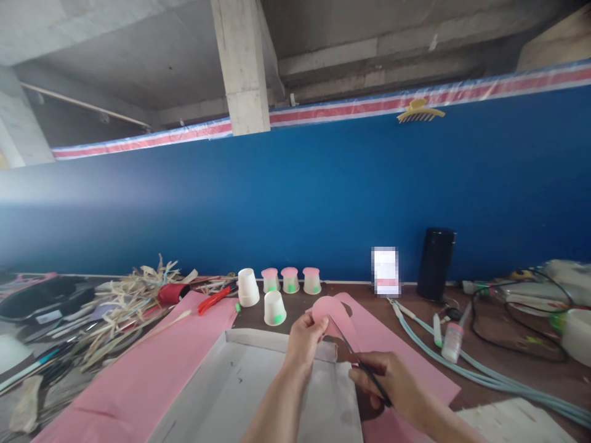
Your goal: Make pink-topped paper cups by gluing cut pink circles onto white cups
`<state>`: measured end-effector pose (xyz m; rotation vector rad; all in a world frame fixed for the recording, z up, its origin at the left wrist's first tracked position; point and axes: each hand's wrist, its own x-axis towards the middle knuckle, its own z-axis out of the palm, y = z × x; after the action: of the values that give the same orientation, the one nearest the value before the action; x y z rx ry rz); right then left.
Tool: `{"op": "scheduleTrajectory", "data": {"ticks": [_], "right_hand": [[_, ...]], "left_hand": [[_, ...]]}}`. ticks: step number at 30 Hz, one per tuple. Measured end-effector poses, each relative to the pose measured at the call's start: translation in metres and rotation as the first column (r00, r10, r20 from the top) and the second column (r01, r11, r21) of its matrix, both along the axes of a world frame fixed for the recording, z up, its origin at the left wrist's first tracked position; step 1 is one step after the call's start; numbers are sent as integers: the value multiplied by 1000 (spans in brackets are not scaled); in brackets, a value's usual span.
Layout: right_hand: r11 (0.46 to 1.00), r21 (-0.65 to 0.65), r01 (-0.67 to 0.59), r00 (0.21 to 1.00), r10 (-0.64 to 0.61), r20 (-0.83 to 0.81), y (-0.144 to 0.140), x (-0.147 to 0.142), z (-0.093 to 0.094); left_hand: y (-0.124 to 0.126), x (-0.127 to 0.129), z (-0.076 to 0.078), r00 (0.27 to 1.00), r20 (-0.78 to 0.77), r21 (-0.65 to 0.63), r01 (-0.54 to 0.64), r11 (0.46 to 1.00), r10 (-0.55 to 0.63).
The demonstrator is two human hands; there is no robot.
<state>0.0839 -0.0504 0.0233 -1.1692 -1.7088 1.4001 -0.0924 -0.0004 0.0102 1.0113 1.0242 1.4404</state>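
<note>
My left hand [305,341] pinches a rounded piece of pink paper [331,309] above the far edge of a shallow white box [258,375]. Black-handled scissors [367,368] are gripped in my right hand [390,384], their blades pointing up and left against the paper's lower edge. Whether the blades are parted is too small to make out. Beyond my hands, a paper cup [274,306] with a green mark stands upside down. Behind it is a row of similar cups [290,283] topped with pink paper, beside a taller white cup stack [248,287].
Large pink sheets [138,363] lie under and beside the box. At left are a red-handled tool [215,300] and a heap of dry strips [133,295]. To the right are a black cylinder [435,264], a small bottle [452,341] and a pale blue cable [471,369]. A blue partition [300,197] stands behind.
</note>
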Motion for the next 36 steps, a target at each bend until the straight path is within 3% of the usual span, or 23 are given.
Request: {"op": "scheduleTrajectory", "data": {"ticks": [10,21,36], "right_hand": [[1000,10,7,1000,-7,7,-5,-2,8],[1000,25,16,1000,-17,12,-3,-2,2],[997,18,72,996,-73,49,-2,-2,-2]], "left_hand": [[-2,0,4,1000,4,-11,10,1000,-10],[-4,0,6,999,-39,-8,-1,1000,0],[0,-2,-4,997,-60,9,47,999,-46]]}}
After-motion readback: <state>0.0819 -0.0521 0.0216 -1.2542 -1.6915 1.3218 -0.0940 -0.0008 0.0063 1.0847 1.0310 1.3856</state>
